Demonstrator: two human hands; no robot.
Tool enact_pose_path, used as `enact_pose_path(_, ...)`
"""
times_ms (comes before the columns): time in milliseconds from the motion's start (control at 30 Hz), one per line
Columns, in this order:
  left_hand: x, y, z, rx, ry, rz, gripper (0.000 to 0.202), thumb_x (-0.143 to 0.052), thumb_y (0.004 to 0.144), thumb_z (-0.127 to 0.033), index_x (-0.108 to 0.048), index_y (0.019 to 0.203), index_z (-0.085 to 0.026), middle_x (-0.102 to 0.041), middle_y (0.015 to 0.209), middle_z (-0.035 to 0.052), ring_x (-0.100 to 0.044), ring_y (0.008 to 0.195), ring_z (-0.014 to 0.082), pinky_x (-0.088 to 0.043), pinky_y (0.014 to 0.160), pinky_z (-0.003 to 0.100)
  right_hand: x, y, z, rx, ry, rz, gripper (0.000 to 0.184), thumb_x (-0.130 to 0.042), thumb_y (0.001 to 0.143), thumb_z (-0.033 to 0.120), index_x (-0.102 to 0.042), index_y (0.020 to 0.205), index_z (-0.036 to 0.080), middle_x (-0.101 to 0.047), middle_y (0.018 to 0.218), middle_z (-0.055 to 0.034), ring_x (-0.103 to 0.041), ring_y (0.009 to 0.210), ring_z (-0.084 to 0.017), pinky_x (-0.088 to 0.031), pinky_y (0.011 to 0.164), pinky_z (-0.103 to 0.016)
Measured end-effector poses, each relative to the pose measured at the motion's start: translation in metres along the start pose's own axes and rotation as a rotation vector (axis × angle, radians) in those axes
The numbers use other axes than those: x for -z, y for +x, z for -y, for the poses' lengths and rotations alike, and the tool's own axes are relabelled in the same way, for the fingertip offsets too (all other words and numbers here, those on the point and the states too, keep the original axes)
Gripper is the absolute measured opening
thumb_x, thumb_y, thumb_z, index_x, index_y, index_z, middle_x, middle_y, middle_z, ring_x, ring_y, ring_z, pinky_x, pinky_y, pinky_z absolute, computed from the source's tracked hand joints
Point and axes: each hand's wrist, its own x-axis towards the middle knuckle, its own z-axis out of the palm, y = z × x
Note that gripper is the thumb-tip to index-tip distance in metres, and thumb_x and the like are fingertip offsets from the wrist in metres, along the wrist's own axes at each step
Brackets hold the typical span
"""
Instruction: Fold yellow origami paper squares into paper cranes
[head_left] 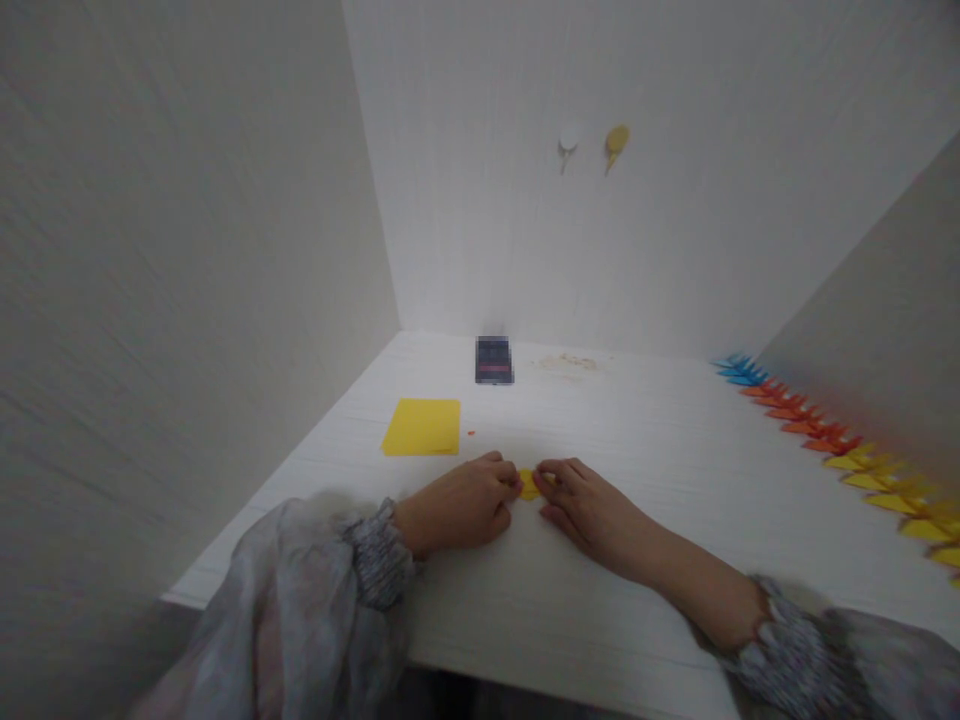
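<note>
A small folded piece of yellow origami paper (528, 484) lies low over the white table, between my two hands. My left hand (472, 502) has its fingers closed on the paper's left side. From the right, my right hand (589, 508) pinches the other side with thumb and fingertips. Much of the folded piece is hidden behind the fingers, so its exact shape does not show. Beyond my left hand sits a stack of square yellow paper (421, 427).
A dark, blurred-out flat object (493, 360) lies near the back wall. Along the right wall runs a row of folded paper cranes, blue (742, 370), orange-red (802, 412) and yellow (892, 490). Two hooks, white (568, 143) and yellow (616, 142), are on the wall.
</note>
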Motion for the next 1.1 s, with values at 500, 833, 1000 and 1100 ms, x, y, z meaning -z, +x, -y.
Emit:
enact_pose_path(500,0.007,-0.01,0.004,-0.066,0.196,-0.023,0.027,-0.043,0.075,-0.019,-0.057,0.099,-0.018,-0.059,0.098,0.0046,-0.045,0.089,0.0198,-0.028,0.085,0.036,0.003,-0.009,-0.011,0.041,0.06,0.061,0.035,-0.039,0.085,0.025,-0.048,0.117,0.013,-0.046,0.118,-0.0113,-0.041,0.106,-0.022,-0.039,0.092,-0.036)
enact_pose_path(833,0.002,-0.006,0.007,-0.087,0.272,-0.071,0.021,-0.046,0.075,-0.023,-0.061,0.088,-0.018,-0.061,0.083,0.0056,-0.047,0.084,0.0192,-0.028,0.085,0.038,0.002,-0.006,-0.008,0.057,0.02,0.067,0.041,-0.042,0.083,0.033,-0.044,0.121,0.018,-0.046,0.116,-0.0128,-0.043,0.1,-0.023,-0.038,0.086,-0.039)
enact_pose_path(1000,-0.001,-0.004,0.012,-0.105,0.298,-0.103,0.02,-0.045,0.076,-0.024,-0.062,0.084,-0.019,-0.062,0.081,0.0039,-0.048,0.082,0.0172,-0.028,0.085,0.038,0.0,0.001,-0.006,0.042,-0.051,0.078,0.036,-0.041,0.083,0.036,-0.05,0.114,0.02,-0.052,0.106,-0.0109,-0.045,0.094,-0.023,-0.038,0.081,-0.04)
enact_pose_path(1100,-0.005,-0.002,0.012,-0.077,0.289,-0.134,0.019,-0.044,0.077,-0.023,-0.062,0.081,-0.019,-0.062,0.081,0.003,-0.048,0.081,0.0161,-0.027,0.087,0.038,0.0,0.003,-0.006,0.056,-0.065,0.07,0.035,-0.042,0.083,0.037,-0.051,0.112,0.02,-0.053,0.103,-0.0105,-0.044,0.093,-0.023,-0.038,0.08,-0.04)
